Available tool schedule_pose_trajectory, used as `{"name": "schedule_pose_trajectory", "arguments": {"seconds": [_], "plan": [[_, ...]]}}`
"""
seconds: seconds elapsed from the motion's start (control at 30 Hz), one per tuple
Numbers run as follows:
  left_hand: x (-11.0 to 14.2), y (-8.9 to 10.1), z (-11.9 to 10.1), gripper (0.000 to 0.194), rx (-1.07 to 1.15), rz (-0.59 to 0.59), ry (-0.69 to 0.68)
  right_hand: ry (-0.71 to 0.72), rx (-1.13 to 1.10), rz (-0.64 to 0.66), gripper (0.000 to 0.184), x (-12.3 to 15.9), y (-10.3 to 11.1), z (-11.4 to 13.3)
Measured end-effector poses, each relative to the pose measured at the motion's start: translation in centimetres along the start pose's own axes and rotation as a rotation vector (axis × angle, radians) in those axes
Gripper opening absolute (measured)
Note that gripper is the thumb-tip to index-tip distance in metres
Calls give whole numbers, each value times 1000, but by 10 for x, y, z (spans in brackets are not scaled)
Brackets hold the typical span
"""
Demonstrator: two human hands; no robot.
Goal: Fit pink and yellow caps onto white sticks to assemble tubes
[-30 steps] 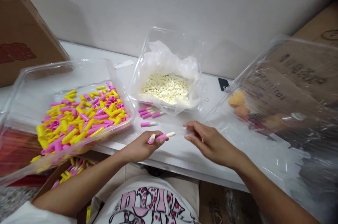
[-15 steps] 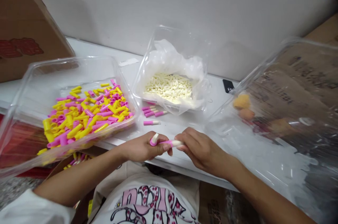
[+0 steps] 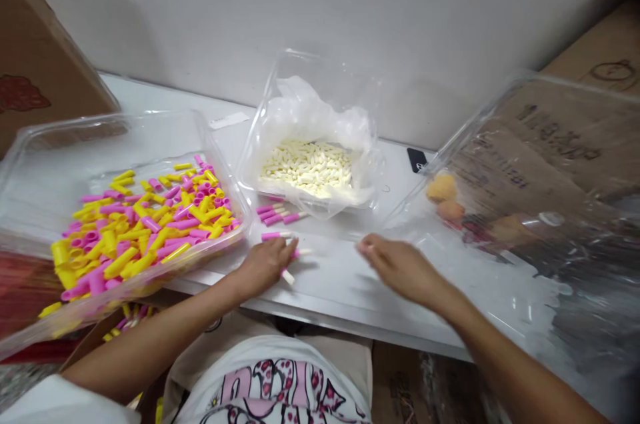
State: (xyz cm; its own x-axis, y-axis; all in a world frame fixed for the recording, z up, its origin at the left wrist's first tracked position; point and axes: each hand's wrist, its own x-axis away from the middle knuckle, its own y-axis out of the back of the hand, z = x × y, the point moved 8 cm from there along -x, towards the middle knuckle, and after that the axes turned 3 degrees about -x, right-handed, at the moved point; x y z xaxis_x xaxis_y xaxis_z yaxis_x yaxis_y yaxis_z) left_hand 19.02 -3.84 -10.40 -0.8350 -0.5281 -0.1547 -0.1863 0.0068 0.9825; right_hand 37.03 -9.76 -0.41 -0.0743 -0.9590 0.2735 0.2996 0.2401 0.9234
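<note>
My left hand (image 3: 264,265) rests low on the white table (image 3: 340,284), closed on pink tubes with white tips (image 3: 299,253); one white tip pokes out below the fingers. Just beyond it lie one finished pink-and-white piece (image 3: 273,235) and a short row of them (image 3: 276,213). My right hand (image 3: 400,267) hovers over the table to the right, apart from the left; it is blurred and I see nothing in it. A clear tray (image 3: 220,144) of loose pink and yellow tubes (image 3: 140,227) stands at the left. A clear tub (image 3: 280,87) lined with plastic holds white pellets (image 3: 310,167).
A large clear tub (image 3: 525,164) with orange lumps (image 3: 443,187) stands at the right, cardboard boxes behind it. Another cardboard box (image 3: 40,77) leans at the far left. A small black object (image 3: 416,159) lies by the wall. More tubes (image 3: 120,331) sit below the table edge.
The hands, joined on a pink piece half a second ago, have parted. My left hand dropped onto the table near the finished pieces; my right hand drew back to the right.
</note>
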Motion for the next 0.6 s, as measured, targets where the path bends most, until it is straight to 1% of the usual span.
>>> {"name": "schedule_pose_trajectory", "arguments": {"seconds": [0.03,0.07,0.1,0.13,0.17,0.2,0.27,0.3,0.37,0.43,0.5,0.53,0.57,0.6], "plan": [[-2,-3,11,37,-4,-6,101,-70,57,-71,39,0,18,-22],[-3,-3,19,40,2,-32,177,-153,135,-117,35,-1,32,-45],[-4,1,24,41,22,-67,223,-214,224,-107,32,-3,38,-66],[-4,6,25,40,56,-99,252,-252,310,-60,29,-7,39,-83],[-4,11,25,38,106,-110,271,-274,380,3,27,-13,34,-98],[-4,14,24,36,174,-96,291,-276,429,71,25,-19,26,-109],[1,17,20,31,356,-8,349,-262,462,160,24,-33,6,-121],[5,16,17,28,465,56,380,-252,459,176,24,-40,-1,-123],[14,14,9,23,685,181,411,-232,446,184,25,-49,-10,-123],[23,14,1,15,846,271,385,-210,447,174,26,-51,-8,-119],[28,19,-3,12,915,300,331,-206,432,88,28,-42,7,-110],[29,22,-3,16,929,300,307,-197,405,11,29,-35,18,-101],[29,24,-4,21,943,296,286,-160,354,-78,30,-26,29,-88],[27,27,-5,26,964,290,266,-85,279,-159,30,-16,38,-70]]}}
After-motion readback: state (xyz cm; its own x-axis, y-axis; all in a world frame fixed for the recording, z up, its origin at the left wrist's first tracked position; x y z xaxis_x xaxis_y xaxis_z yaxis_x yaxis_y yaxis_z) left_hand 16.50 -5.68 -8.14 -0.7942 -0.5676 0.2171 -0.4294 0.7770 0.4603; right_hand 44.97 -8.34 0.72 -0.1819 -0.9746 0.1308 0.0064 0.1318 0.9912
